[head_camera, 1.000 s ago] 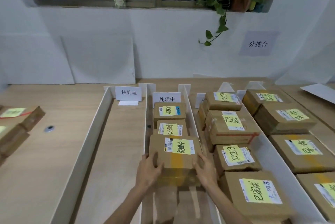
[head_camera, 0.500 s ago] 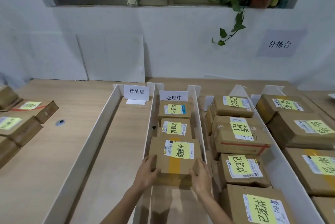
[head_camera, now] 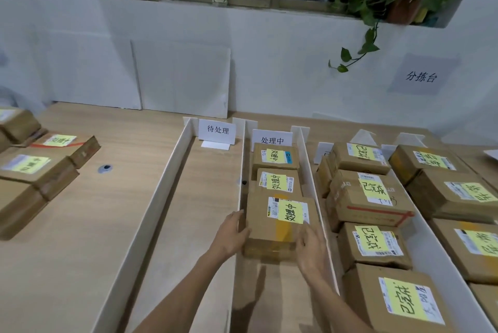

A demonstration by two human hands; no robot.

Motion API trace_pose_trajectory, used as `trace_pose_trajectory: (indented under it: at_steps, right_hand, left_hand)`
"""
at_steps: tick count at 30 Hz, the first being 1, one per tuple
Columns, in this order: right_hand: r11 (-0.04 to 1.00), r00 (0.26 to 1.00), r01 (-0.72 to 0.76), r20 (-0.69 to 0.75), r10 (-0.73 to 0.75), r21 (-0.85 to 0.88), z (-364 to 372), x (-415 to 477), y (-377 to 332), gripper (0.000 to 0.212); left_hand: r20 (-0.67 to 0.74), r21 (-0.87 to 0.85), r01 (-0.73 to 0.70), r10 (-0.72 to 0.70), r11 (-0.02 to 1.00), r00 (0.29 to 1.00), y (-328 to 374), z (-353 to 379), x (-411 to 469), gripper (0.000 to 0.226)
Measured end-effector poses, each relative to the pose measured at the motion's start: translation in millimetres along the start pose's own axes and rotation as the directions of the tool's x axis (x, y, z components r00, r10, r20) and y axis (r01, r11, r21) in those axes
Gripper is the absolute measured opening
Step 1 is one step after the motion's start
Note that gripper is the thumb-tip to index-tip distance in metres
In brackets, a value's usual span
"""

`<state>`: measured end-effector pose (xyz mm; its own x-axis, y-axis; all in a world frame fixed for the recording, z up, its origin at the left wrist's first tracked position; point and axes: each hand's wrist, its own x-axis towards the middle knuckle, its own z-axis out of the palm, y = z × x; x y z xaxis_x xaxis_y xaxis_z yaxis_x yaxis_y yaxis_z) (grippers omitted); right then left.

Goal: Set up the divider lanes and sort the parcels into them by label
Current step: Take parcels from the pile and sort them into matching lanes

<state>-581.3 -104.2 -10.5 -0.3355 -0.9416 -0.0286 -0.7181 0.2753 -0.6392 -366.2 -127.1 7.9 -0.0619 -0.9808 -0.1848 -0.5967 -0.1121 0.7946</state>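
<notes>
Both hands are on one brown parcel (head_camera: 280, 225) with a yellow note on top. The left hand (head_camera: 231, 235) is open and flat against the parcel's left side, and the right hand (head_camera: 310, 249) is open too, with its fingers spread over the parcel's near right corner. So the hands press in on the parcel from two sides. The parcel lies in the narrow lane under the middle sign (head_camera: 272, 139), just behind two smaller parcels (head_camera: 276, 171) in the same lane. A white divider wall (head_camera: 240, 171) stands right beside the parcel's left side. Since half a second ago the right hand has slid up onto the parcel's top corner, and the parcel still sits in the same lane.
</notes>
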Motion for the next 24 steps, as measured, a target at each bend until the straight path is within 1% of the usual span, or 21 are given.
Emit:
trace_pose_trajectory:
  at_steps: [2,3,7,9,10,13,16,20,24]
  right_hand:
    - [0.998,0.999,0.038,-0.024,-0.039,-0.045,6.9,-13.0,-26.6,0.041]
    - [0.998,0.998,0.058,-0.018,-0.059,-0.034,12.8,-20.0,-43.6,0.042]
    - [0.984,0.986,0.163,0.008,-0.164,0.074,52.0,-57.6,-125.7,0.035]
    - [0.969,0.979,0.198,0.024,-0.204,0.145,79.2,-84.3,-167.7,0.039]
    - [0.966,0.975,0.209,0.046,-0.218,0.155,92.6,-98.0,-188.5,0.041]
    - [0.945,0.942,0.29,0.131,-0.31,0.151,135.3,-135.5,-246.7,0.047]
    - [0.912,0.893,0.369,0.203,-0.401,0.179,176.1,-170.1,-303.0,0.049]
    - [0.882,0.838,0.418,0.284,-0.466,0.216,224.2,-206.7,-368.5,0.05]
    - [0.851,0.772,0.461,0.36,-0.524,0.25,272.4,-235.2,-425.4,0.052]
  left_hand:
    - [-0.044,0.007,-0.047,0.047,0.999,0.998,-8.7,-28.5,-12.3,0.058]
    - [-0.066,0.031,-0.083,0.085,0.996,0.994,-13.8,-45.6,-20.4,0.058]
    - [-0.141,0.127,-0.182,0.199,0.975,0.97,-47.9,-127.6,-56.5,0.06]
    - [-0.165,0.176,-0.201,0.23,0.964,0.959,-70.6,-172.8,-77.2,0.062]
    - [-0.18,0.194,-0.202,0.237,0.96,0.955,-83.1,-194.7,-88.0,0.063]
    - [-0.231,0.236,-0.166,0.221,0.958,0.947,-120.1,-258.3,-122.8,0.064]
    - [-0.315,0.258,-0.076,0.159,0.963,0.936,-163.0,-316.5,-156.5,0.064]
    - [-0.421,0.234,0.039,0.065,0.971,0.905,-218.8,-383.9,-199.2,0.064]
    - [-0.484,0.246,0.139,-0.003,0.959,0.875,-267.7,-445.8,-235.7,0.061]
